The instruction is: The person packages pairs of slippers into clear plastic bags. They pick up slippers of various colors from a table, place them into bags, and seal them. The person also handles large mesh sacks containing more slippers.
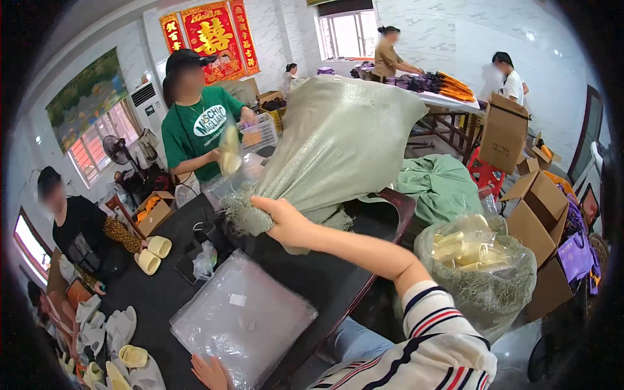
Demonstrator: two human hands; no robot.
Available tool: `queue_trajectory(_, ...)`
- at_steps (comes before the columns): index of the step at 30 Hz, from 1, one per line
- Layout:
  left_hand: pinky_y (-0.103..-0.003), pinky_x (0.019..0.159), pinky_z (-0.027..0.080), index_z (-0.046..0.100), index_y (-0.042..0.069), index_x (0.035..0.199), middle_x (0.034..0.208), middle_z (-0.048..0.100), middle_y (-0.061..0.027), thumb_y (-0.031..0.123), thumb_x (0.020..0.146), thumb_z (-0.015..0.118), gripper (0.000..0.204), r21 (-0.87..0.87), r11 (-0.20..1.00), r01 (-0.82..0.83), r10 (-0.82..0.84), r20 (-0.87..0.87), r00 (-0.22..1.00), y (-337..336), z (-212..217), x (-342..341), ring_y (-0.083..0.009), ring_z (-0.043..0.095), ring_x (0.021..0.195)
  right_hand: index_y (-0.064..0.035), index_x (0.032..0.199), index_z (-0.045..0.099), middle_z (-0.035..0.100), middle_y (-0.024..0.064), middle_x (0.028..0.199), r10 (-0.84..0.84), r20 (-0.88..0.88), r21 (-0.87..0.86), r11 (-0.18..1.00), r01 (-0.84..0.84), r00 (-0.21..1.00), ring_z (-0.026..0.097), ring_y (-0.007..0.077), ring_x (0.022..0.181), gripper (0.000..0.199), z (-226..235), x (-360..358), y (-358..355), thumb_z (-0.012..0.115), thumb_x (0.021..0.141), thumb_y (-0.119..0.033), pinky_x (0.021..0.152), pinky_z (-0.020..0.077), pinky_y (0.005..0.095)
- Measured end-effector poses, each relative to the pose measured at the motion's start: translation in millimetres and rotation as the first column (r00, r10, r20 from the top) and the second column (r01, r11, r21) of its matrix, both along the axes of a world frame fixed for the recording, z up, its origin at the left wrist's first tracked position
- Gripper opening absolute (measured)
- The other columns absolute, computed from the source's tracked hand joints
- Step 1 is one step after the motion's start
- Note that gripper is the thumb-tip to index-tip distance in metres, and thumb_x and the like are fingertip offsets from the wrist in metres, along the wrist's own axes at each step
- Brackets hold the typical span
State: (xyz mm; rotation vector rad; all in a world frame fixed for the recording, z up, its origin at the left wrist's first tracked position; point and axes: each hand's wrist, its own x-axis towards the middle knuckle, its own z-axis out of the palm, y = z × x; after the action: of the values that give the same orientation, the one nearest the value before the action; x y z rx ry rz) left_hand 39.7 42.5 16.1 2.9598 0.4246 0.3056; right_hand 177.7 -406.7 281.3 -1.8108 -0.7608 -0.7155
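A large grey-green woven sack (357,130) stands on the black table, its frayed edge toward me. My right hand (281,224) is closed round the gathered, frayed part, with the arm stretched forward. At the lower edge my left hand (211,372) rests flat with fingers out, touching the near corner of a stack of clear plastic bags (244,318). A small white label lies on that stack. Beyond the sack's frayed edge, a person in a green shirt holds a pale yellow slipper (229,159) in a clear bag.
Pale yellow slippers (153,255) stand on the black table (175,240); grey and yellow slippers (120,331) crowd its lower left. To my right are an open sack (481,286) of bagged slippers, a green sack (439,185) and cardboard boxes (539,208). Other people work around the room.
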Motion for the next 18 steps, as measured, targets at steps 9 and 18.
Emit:
queue_trajectory(9, -0.049, 0.114, 0.021, 0.03, -0.003, 0.143, 0.146, 0.036, -0.0206, 0.038, 0.094, 0.05, 0.066, 0.037, 0.998, -0.04, 0.039, 0.025, 0.999, 17, -33, 3, -0.0331, 0.031, 0.137, -0.0016, 0.11, 0.053, 0.061, 0.0277, 0.089, -0.09, -0.083, -0.099, 0.992, 0.081, 0.993, 0.059, 0.0452, 0.089, 0.04, -15, -19, 14, 0.057, 0.071, 0.001, 0.072, 0.0465, 0.0472)
queue_trajectory(18, -0.047, 0.115, 0.019, 0.03, -0.004, 0.143, 0.146, 0.036, -0.0212, 0.038, 0.094, 0.051, 0.068, 0.005, 0.998, -0.059, 0.059, 0.004, 0.998, 11, -20, 0, -0.032, 0.031, 0.138, -0.0047, 0.11, 0.056, 0.063, 0.0256, 0.085, -0.124, -0.109, -0.194, 0.976, 0.101, 0.986, 0.06, 0.0451, 0.086, 0.041, -60, -21, 28, 0.06, 0.07, -0.004, 0.073, 0.0473, 0.0508)
